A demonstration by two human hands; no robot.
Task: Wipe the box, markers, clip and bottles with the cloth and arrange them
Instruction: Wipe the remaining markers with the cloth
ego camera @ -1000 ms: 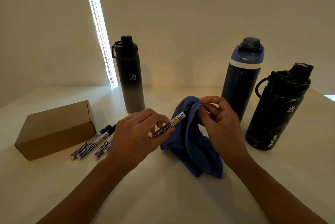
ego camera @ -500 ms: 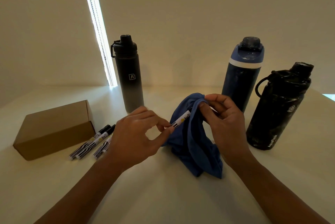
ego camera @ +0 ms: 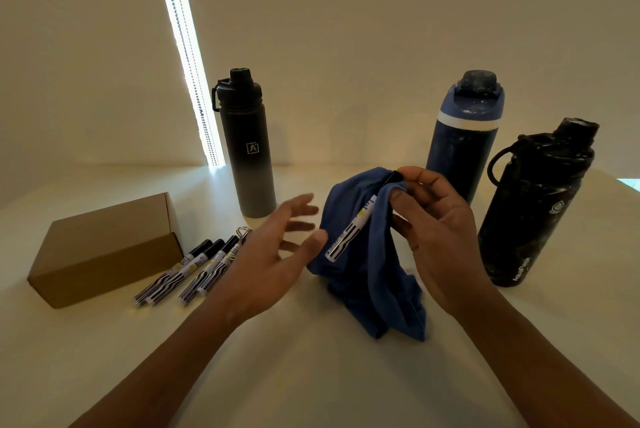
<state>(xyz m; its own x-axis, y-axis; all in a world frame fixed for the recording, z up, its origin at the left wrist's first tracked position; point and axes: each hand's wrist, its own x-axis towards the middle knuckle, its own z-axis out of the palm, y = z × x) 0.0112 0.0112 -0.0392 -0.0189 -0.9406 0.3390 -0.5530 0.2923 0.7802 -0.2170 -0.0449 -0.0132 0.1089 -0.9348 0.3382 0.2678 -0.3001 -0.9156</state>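
Letting go is the change here: a second ago my left grip [ego camera: 277,247] pinched the lower end of the marker [ego camera: 349,235]. Now it hangs open just left of the striped barrel, fingers spread and relaxed, holding nothing.

My right grip [ego camera: 436,230] alone carries the marker. Its thumb and fingers are curled and pinch the black cap end together with a fold of the blue cloth [ego camera: 374,282]. From there the marker slants down and to the left against the cloth, off the table [ego camera: 311,375]. The rest of the cloth drapes to the table below the right grip.

I read this as the wipe on this marker ending, or a re-grip before another pass. I cannot tell which. With one end pinched through fabric, the hold looks slippery, so I would bring the left grip back to the barrel before moving it.

The other markers [ego camera: 194,272] lie side by side just left of the left grip. The clip [ego camera: 242,232] is at their far end, partly hidden behind that grip, and the box [ego camera: 107,247] is further left. The grey-black bottle [ego camera: 247,150] stands beyond the left grip. The blue bottle [ego camera: 460,147] stands just beyond the right grip, and the black bottle [ego camera: 536,209] is to its right.
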